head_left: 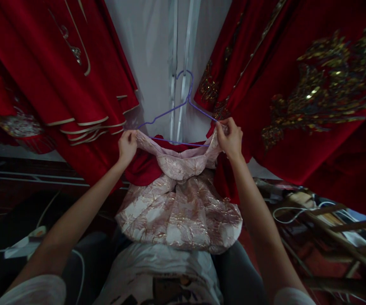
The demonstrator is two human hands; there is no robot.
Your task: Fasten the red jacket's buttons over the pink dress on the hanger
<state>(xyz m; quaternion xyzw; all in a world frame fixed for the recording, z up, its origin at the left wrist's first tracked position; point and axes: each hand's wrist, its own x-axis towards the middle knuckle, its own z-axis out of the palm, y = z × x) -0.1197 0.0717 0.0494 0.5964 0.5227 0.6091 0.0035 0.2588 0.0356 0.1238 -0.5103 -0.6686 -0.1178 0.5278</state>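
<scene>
A pink dress (183, 212) with metallic floral brocade and a full gathered skirt hangs in front of my lap. My left hand (127, 147) pinches the left end of its bodice, close to the end of a purple wire hanger (170, 111). At the other end, my right hand (230, 136) is closed on the bodice edge and the hanger's right shoulder. The hanger's lower bar crosses the top of the bodice opening, and its hook points up. Red fabric (143, 168) shows behind the dress on both sides.
Red garments with pale trim (74, 84) hang at the left. More red garments with gold sequins (322, 84) hang at the right. Between them stands a pale panel with metal strips (173, 51). A wooden rack (338, 237) with white cables stands at the lower right.
</scene>
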